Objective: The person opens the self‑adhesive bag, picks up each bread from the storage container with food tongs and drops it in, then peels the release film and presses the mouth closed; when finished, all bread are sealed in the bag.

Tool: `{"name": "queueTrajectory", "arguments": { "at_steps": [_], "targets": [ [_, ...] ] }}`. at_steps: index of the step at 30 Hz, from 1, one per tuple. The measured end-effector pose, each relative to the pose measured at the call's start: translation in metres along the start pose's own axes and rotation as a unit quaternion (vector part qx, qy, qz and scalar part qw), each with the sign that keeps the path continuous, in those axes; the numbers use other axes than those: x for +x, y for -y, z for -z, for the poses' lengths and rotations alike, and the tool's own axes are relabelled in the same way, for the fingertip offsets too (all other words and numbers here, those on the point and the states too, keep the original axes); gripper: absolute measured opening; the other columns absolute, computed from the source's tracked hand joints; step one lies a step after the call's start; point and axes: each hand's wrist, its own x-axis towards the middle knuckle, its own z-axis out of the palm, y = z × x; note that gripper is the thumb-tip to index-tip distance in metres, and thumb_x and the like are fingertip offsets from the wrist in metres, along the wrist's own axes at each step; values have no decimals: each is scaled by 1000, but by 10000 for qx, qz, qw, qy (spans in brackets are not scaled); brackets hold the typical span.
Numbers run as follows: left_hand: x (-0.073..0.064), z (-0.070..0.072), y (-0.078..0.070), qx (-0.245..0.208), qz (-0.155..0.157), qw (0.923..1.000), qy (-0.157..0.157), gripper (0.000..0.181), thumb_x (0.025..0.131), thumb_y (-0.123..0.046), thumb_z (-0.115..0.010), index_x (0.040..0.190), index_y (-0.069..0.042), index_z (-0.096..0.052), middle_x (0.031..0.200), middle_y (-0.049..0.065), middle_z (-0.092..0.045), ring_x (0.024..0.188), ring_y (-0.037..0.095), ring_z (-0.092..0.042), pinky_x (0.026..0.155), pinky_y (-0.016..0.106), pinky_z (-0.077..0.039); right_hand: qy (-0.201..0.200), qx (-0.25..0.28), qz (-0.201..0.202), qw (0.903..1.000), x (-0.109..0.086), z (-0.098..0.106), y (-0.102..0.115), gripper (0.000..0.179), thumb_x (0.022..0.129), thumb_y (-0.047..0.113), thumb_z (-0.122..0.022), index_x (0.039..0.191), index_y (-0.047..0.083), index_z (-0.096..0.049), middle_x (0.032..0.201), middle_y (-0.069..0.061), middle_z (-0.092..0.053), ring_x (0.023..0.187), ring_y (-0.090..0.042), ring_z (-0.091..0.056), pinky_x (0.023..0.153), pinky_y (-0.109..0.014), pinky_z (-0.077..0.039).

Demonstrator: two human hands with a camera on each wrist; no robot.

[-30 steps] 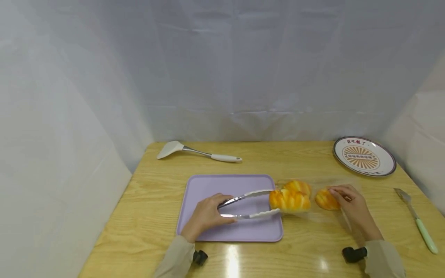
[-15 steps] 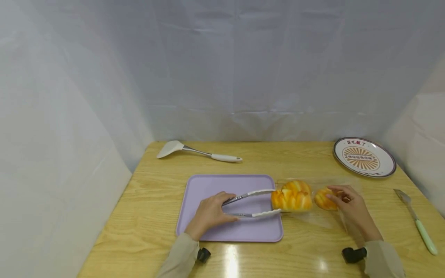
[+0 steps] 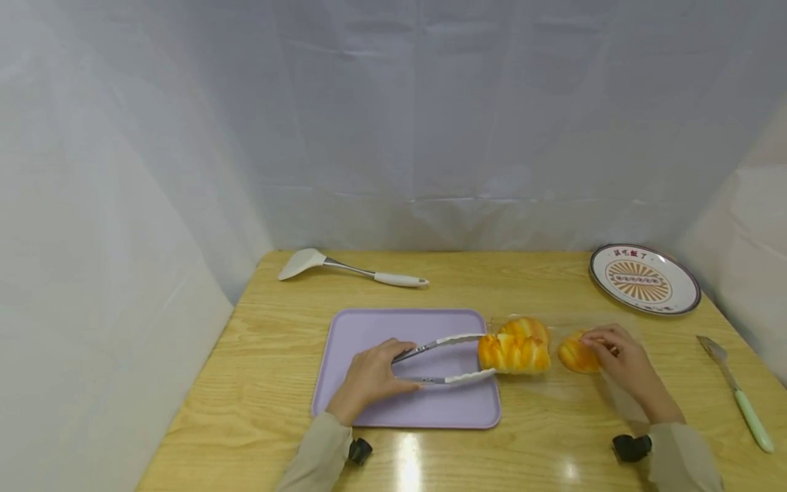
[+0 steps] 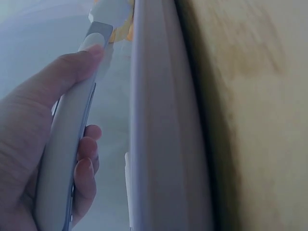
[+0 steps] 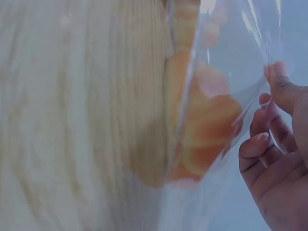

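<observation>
Tongs (image 3: 455, 339) are gripped by the left hand (image 3: 371, 379) over a purple tray (image 3: 381, 328) and a clear bag (image 5: 250, 57) is pinched by the right hand (image 3: 627, 372), bread rolls (image 3: 515, 355) strung between, on a glossy wooden counter (image 3: 246, 383) enclosed behind and at both sides by pale, creased sheeting (image 3: 430, 137).

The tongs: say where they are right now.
In the head view, the tongs are in the left hand, over the purple tray, their tips at the left end of the braided bread.
</observation>
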Motion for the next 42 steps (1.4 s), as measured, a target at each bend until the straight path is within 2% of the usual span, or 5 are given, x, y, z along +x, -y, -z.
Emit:
{"name": "queueTrajectory", "arguments": {
  "at_steps": [6,14,24,32,42],
  "targets": [
    [1,-1,0,9,22,10000,29,70,64,-46,-87,123,-16,-67,118,2,-70,102,22,-68,83,40,-56,292,-122,-156,9994,1,3,2,9,88,-9,-62,91,-3,-69,99,30,-52,76,11,-47,62,-6,-40],
    [1,-1,0,43,-28,10000,7,69,65,-47,-87,123,-16,-67,118,2,-70,101,21,-68,82,40,-56,767,-409,-994,9912,4,7,7,15,85,5,-73,99,4,-69,88,14,-62,73,10,-51,62,-11,-45],
    [2,-2,-1,23,-30,10000,-42,69,64,-47,-87,123,-17,-67,116,0,-71,99,20,-68,80,40,-56,378,-271,-333,9984,4,4,5,7,88,-3,-66,85,3,-69,94,27,-53,71,9,-47,59,-9,-40],
    [3,-2,0,-66,60,9999,-67,69,64,-47,-87,122,-17,-67,114,0,-71,98,20,-67,80,40,-56,361,133,-726,9966,0,5,5,8,92,-6,-59,92,-6,-67,96,33,-49,67,4,-45,53,-14,-39],
    [8,-1,-1,-76,-145,9994,-306,66,63,-47,-87,120,-21,-69,107,-4,-72,92,17,-68,75,35,-55,170,392,-987,9942,-2,0,-1,8,94,-7,-56,96,-9,-64,93,31,-53,70,5,-49,56,-14,-40]
  ]
}}
